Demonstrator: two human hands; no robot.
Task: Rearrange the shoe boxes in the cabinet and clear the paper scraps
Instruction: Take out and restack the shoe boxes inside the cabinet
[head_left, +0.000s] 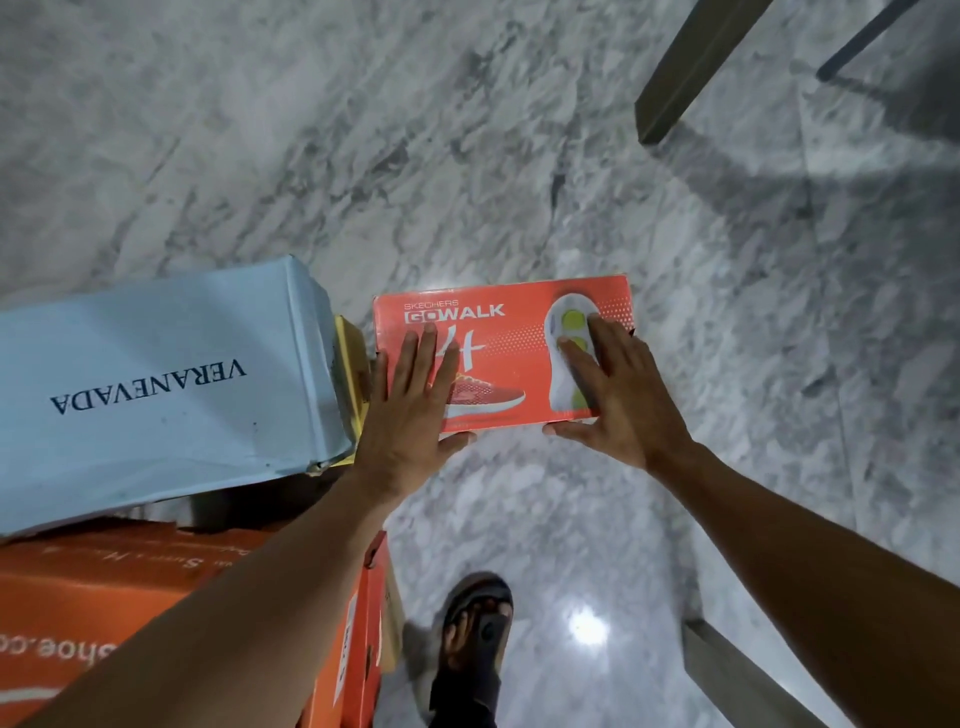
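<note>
shoe boxes (501, 353): three; two hands on one

The box with the shoe picture (501, 358) sits in the middle, above the floor (363, 130). Both hands lie flat on its lid: the left hand (410, 415) at its left end, the right hand (618, 400) at its right end. Just left is the big box (166, 384), which rests on another box (104, 587). A foot in a sandal (475, 639) stands on the floor below.
</note>
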